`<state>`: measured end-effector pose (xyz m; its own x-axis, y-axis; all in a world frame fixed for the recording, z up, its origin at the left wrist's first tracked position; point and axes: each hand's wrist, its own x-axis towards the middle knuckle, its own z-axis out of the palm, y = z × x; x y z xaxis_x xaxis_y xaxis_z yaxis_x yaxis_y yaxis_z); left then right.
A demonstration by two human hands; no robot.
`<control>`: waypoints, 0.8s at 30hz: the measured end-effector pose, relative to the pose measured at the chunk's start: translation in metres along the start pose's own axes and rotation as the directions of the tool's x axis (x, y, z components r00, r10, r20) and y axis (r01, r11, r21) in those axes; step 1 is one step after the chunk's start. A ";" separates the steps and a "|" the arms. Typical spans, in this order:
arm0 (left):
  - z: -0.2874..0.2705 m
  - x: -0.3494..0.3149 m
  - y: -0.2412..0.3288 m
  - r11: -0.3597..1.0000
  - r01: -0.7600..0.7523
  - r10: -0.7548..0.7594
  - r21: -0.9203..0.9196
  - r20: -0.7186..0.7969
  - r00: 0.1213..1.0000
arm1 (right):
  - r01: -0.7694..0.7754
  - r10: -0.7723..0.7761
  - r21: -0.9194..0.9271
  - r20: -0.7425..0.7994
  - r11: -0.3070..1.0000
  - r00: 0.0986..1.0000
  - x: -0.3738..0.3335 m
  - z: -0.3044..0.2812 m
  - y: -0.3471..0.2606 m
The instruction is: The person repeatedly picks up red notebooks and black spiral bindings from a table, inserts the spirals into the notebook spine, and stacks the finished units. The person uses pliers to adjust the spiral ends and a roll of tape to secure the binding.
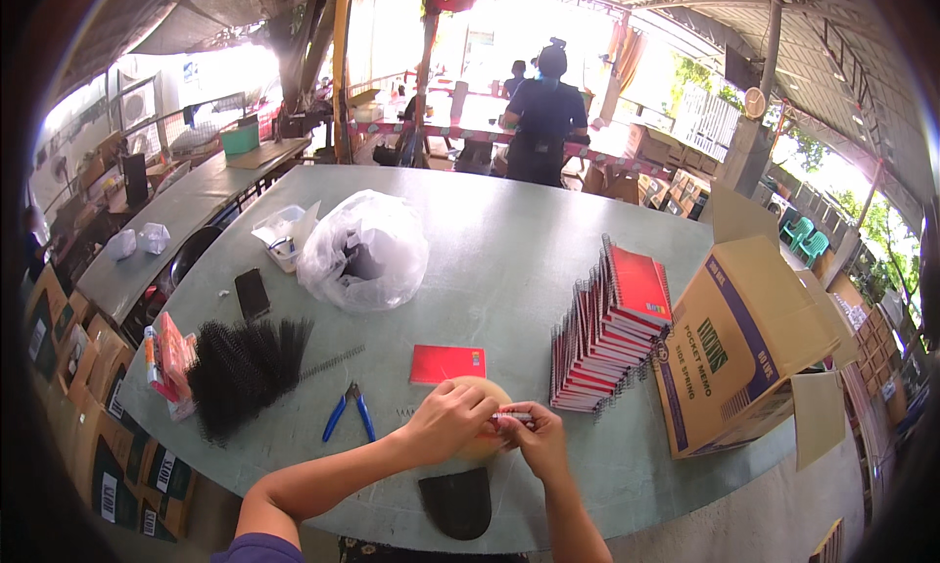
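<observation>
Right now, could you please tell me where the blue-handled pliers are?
In the head view, the blue-handled pliers lie on the table, left of the left hand and right of the black coils.

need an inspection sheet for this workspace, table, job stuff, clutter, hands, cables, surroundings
Surface: grey-green table, glare on its far part
Job's things: small pale item, blurred; round tan thing beneath the hands; red notebook beyond them; notebook stack beside an open cardboard box; black coils heaped at left
Clutter: pliers, handles spread; plastic bag; dark rounded pad near the front edge
Hands: right hand pinches the small pale item; left hand close by, grip unclear
Cables: nothing seen on the table
Surroundings: person at the back; green chairs at right
</observation>
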<state>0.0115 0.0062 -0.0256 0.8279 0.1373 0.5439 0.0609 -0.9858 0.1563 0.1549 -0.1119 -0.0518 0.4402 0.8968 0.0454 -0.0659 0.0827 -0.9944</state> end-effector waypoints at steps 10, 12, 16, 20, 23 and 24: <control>0.000 0.002 -0.006 1.000 -0.013 0.015 -0.024 0.089 0.996 | -0.046 0.045 0.016 0.017 0.999 0.999 -0.004 -0.008 0.008; -0.006 0.003 -0.010 0.998 0.049 -0.033 -0.047 0.291 0.956 | -0.033 0.032 0.032 0.030 0.999 0.999 -0.004 -0.009 0.010; 0.002 0.005 -0.006 0.991 -0.032 0.023 -0.126 -0.075 0.997 | -0.028 0.025 0.068 0.043 0.997 0.999 -0.005 -0.006 0.008; -0.009 0.009 -0.006 0.977 0.026 0.005 -0.210 0.143 0.990 | -0.015 0.011 0.065 0.050 0.998 0.999 -0.005 -0.010 0.009; -0.017 0.013 -0.017 0.917 0.149 -0.022 -0.369 0.325 0.946 | -0.031 0.027 0.054 0.084 0.998 0.996 -0.004 -0.011 0.009; -0.017 0.013 -0.019 0.884 0.194 -0.029 -0.426 0.364 0.931 | -0.047 0.042 0.055 0.086 0.997 0.995 -0.004 -0.011 0.008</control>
<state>0.0118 0.0283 -0.0071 0.9720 0.1212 0.2015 -0.0232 -0.8033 0.5951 0.1622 -0.1196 -0.0608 0.3584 0.9335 0.0114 -0.1355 0.0641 -0.9887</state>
